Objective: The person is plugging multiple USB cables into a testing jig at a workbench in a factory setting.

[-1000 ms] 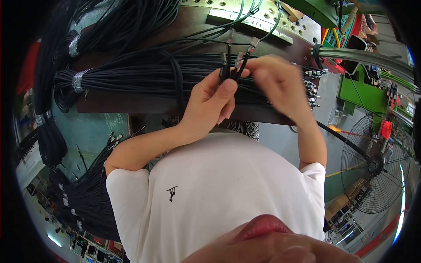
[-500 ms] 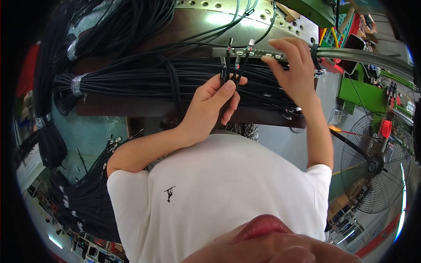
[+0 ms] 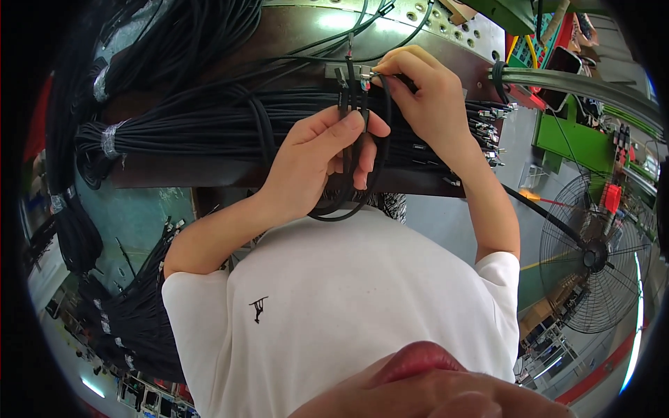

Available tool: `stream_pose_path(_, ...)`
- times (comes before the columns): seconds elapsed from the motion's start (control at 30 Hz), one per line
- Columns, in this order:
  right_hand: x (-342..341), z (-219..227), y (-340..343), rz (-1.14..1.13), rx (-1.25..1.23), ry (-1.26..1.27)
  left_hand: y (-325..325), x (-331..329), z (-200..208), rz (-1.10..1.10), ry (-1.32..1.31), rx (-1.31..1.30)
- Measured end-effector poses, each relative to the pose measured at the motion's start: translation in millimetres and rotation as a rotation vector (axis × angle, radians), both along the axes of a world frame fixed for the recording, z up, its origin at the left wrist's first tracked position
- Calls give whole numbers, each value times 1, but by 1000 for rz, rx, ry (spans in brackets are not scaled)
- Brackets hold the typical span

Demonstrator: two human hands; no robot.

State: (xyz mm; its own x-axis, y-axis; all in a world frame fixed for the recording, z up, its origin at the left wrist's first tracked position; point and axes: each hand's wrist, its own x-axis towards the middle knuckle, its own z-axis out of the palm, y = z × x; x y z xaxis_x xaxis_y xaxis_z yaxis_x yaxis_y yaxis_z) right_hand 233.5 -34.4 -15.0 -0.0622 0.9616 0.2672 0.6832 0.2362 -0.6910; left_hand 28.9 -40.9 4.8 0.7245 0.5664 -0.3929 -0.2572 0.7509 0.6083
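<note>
My left hand (image 3: 310,150) is closed around several black cables (image 3: 354,97), their ends pointing away from me. These ends show bare coloured wires and small metal connectors. To the right, my right hand (image 3: 433,97) pinches the end of a black cable (image 3: 387,132), which loops down below my left hand. Its tip lies at a narrow metal bar with slots (image 3: 334,70); my fingers partly hide the bar and the tip. Whether the tip sits in a slot cannot be made out. Beneath both hands runs a thick bundle of black cables (image 3: 195,129).
Bundled cables (image 3: 188,31) hang at the far left, tied with clear wrap. A perforated metal plate (image 3: 446,31) lies at the back. Right of my arm are a curved metal rail (image 3: 571,78), a green metal frame (image 3: 578,143) and a caged fan (image 3: 592,258).
My right hand has moved left and closed from spread fingers onto a cable end at the bar. A cable loop now hangs under my left hand, which keeps its grip.
</note>
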Motion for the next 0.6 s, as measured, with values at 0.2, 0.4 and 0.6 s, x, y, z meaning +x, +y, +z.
stream_pose_path(0.2,0,-5,-3,24,101,-164,2,0,1,-16,-10,-38)
stream_pose_path(0.4,5,18,-7,182,506,-424,7,2,11,-207,31,-3)
stream_pose_path(0.6,18,-13,-5,17,251,-159,7,2,12,-3,267,541)
